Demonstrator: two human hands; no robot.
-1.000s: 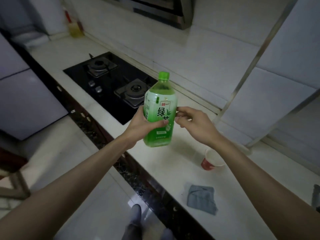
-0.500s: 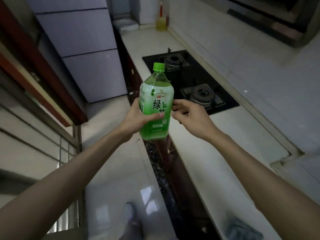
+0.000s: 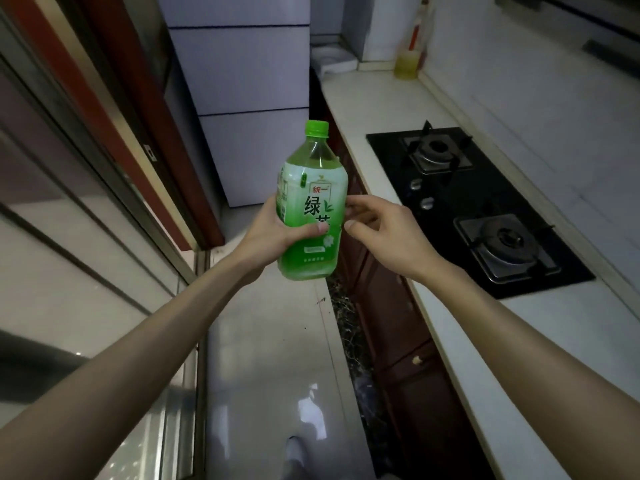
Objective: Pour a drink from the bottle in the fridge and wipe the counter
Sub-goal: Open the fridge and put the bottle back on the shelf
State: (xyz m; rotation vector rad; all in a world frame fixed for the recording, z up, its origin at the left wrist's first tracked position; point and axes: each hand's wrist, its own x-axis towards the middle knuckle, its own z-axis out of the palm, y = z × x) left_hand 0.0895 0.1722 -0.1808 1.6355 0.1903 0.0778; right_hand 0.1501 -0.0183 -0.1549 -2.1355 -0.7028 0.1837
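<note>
A green tea bottle (image 3: pixel 313 195) with a green cap stands upright in my left hand (image 3: pixel 277 233), which is wrapped round its lower half, thumb across the label. My right hand (image 3: pixel 381 230) hovers just right of the bottle with fingers apart, fingertips near the label, holding nothing. I hold the bottle above the floor, left of the white counter (image 3: pixel 381 109). The pale fridge (image 3: pixel 242 98) stands ahead at the end of the aisle, doors closed. No cup or cloth is in view.
A black two-burner gas hob (image 3: pixel 478 209) is set into the counter on the right. A yellow bottle (image 3: pixel 408 60) stands at the counter's far end. Dark red cabinets (image 3: pixel 398 323) run below. A sliding door frame (image 3: pixel 104 150) lines the left.
The view has swung left from the counter toward the fridge; the red cup and grey cloth have left the frame. My hands keep the same hold on the bottle.
</note>
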